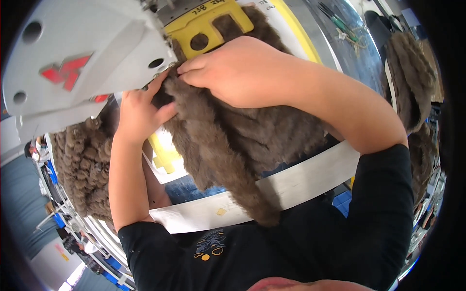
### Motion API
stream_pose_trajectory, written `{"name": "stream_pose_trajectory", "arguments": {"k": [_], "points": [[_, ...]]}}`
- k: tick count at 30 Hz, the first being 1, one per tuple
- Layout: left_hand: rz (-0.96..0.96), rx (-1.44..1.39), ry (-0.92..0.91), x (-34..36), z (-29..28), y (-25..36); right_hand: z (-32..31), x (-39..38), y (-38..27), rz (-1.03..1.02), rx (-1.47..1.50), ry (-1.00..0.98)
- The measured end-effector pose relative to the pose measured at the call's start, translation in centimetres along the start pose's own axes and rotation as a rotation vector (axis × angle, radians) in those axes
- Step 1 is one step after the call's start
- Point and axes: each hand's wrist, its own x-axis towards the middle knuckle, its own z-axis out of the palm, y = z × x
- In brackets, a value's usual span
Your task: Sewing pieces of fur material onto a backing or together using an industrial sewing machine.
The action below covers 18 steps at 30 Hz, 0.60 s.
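Note:
A long strip of brown fur (225, 169) runs from under the machine head (111, 63) down over a white front edge, with a wider fur piece (276, 136) beside it on the right. My left hand (141, 109) grips the fur's left side under the machine head, thumb lower and index finger higher, some fingertips hidden. My right hand (238, 72) is bent over the top of the strip, fingers closed on the fur close to the left hand's index finger. Above it lies a yellow template (199, 26) with cut-out holes, more fur partly under it.
Piles of fur lie at left (80, 165) and right (407, 77). Green-handled tools (340, 24) rest on the metal surface at upper right. A blue bin (342, 201) shows below the white edge (310, 174). A person (36, 150) is at the far left.

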Motion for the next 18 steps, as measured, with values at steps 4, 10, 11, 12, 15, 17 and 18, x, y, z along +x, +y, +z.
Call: {"name": "stream_pose_trajectory", "arguments": {"k": [4, 10, 11, 12, 15, 17, 18], "points": [[0.004, 0.005, 0.004, -0.1, 0.1, -0.4, 0.5, 0.1, 0.2, -0.017, 0.004, 0.047], [0.081, 0.002, 0.042, 0.3, -0.1, -0.2, 0.3, 0.3, 0.2, -0.012, 0.037, 0.020], [0.083, 0.004, 0.039, 0.4, -0.2, -0.1, 0.2, 0.4, 0.1, 0.008, 0.045, -0.010], [0.064, -0.026, 0.024, 0.4, -0.2, 0.1, -0.1, 0.4, 0.0, 0.028, 0.052, -0.041], [0.023, -0.054, -0.005, 0.3, -0.5, 1.0, -0.8, 0.5, -0.5, 0.061, 0.026, -0.163], [-0.002, -0.049, -0.019, 0.3, -0.6, 1.3, -1.1, 0.6, -0.7, 0.067, 0.031, -0.193], [0.048, -0.043, 0.006, 0.3, -0.4, 1.2, -1.3, 0.6, -0.8, 0.078, 0.031, -0.227]]}}
